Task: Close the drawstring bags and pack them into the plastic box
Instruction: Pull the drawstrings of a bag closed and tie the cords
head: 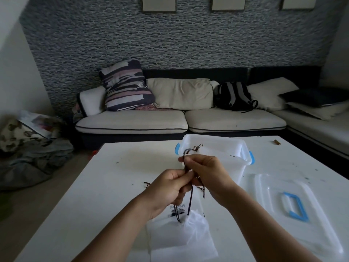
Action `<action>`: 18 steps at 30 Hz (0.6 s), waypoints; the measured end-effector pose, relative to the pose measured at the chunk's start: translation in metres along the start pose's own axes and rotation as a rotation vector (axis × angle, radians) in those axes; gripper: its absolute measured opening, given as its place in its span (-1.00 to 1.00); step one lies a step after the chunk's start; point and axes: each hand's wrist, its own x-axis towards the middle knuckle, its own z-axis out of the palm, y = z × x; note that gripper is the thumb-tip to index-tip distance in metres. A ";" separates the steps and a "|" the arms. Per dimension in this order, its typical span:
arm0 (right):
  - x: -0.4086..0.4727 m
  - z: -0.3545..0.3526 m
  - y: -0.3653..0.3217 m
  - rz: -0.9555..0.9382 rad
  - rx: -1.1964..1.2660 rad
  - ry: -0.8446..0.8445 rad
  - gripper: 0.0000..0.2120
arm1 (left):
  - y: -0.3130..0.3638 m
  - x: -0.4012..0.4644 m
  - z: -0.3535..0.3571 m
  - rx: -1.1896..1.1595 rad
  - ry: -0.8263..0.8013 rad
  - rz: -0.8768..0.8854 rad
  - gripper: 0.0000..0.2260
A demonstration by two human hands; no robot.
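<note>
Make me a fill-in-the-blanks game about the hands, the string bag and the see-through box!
1. Both hands, the left hand and the right hand, pinch the dark ____ of the white bag.
2. The plastic box stands open; its lid lies on the ____ beside it.
3. The handle on the lid is colored ____.
4. Behind the table stands a ____ with cushions.

Missing words: drawstring; table; blue; sofa

This is a living room in a home. A long sofa (181,120) with pillows (125,86) and a backpack (234,96) sits behind the white surface (94,195), under framed pictures (158,4).
</note>
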 end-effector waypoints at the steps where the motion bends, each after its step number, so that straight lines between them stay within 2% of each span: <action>1: 0.000 -0.002 0.000 0.068 -0.005 -0.029 -0.73 | -0.001 0.001 0.000 -0.041 0.044 -0.003 -0.72; 4: 0.000 -0.010 -0.002 0.178 -0.086 -0.107 -0.55 | -0.002 0.006 -0.007 -0.173 0.191 -0.025 -0.75; 6: -0.001 -0.013 -0.001 0.141 -0.139 -0.118 -0.62 | -0.003 0.008 -0.014 -0.203 0.234 -0.039 -0.77; 8: -0.001 -0.013 0.001 0.068 -0.188 -0.101 -0.77 | -0.004 0.009 -0.019 -0.200 0.242 -0.042 -0.76; 11: 0.003 -0.013 0.004 -0.065 -0.250 -0.025 -0.89 | -0.004 0.011 -0.022 -0.180 0.252 -0.032 -0.75; 15: 0.008 -0.013 0.007 -0.145 -0.429 0.094 -0.88 | -0.004 0.014 -0.022 -0.184 0.358 -0.027 -0.76; 18: 0.011 -0.017 0.009 -0.065 -0.425 0.102 -0.85 | -0.002 0.017 -0.028 -0.454 0.395 -0.047 -0.75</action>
